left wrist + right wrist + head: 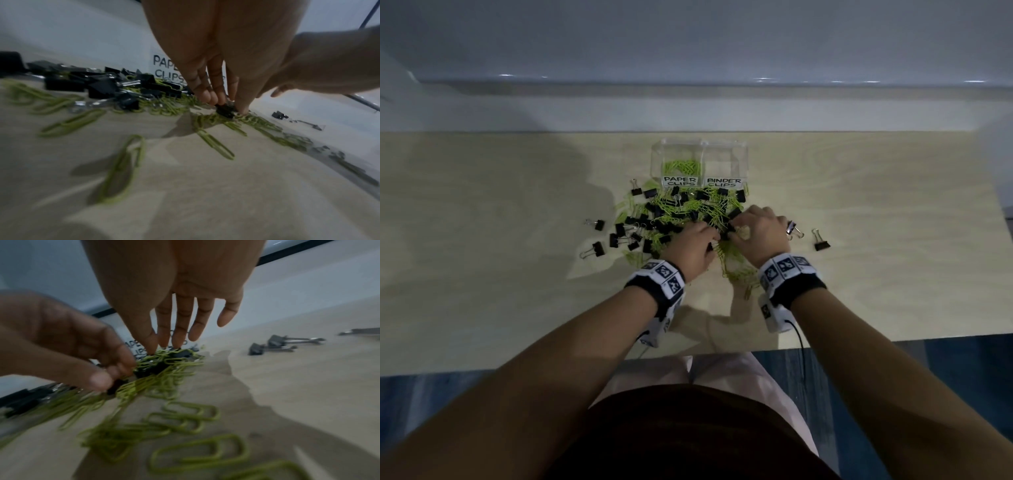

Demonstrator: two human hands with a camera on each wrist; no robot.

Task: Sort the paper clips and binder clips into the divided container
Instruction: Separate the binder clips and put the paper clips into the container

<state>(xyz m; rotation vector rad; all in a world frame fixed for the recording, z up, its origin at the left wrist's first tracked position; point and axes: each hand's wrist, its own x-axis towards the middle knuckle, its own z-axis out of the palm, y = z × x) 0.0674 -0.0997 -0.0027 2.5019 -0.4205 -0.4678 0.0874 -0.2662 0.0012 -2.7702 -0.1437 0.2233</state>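
Observation:
A clear divided container (739, 154) stands at the back of the table, labelled PAPER CLIPS on the left and BINDER CLIPS on the right. Green paper clips (683, 167) lie in its left compartment; the right one looks bare. In front of it spreads a mixed pile (681, 212) of black binder clips and green paper clips. My left hand (226, 104) pinches a small black binder clip (225, 111) at the pile's near edge. My right hand (162, 348) reaches down beside it, its straight fingertips touching the pile.
Loose binder clips lie apart from the pile: one to the right (821, 241), two to the left (595, 224) (594, 250). Single paper clips (197, 452) are scattered near me. The wooden table's front edge (859, 337) is close to my body.

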